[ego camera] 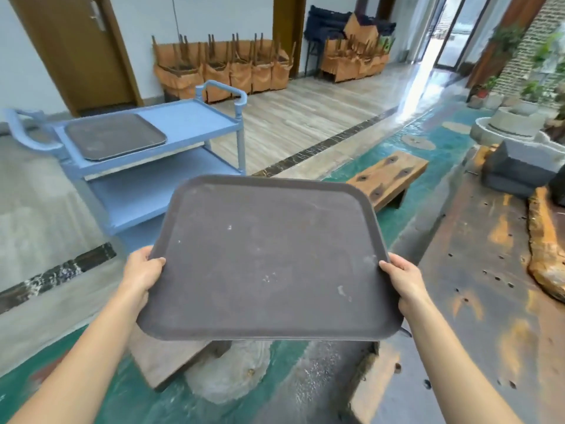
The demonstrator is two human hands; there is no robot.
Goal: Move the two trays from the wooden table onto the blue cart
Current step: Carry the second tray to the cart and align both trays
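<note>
A large dark brown tray [269,258] is held in the air at the centre of the view, level and empty. My left hand [141,272] grips its left edge and my right hand [405,281] grips its right edge, thumbs on top. A second dark tray [114,136] lies flat on the left part of the top shelf of the blue cart [189,122], which stands ahead to the left. The wooden table [489,270] runs along the right side, with no tray on it.
A low wooden bench [386,175] stands between cart and table. Another bench [171,359] and a stone slab lie on the green floor below the held tray. Stacked chairs [223,68] line the far wall. Stone blocks and plants sit at the right.
</note>
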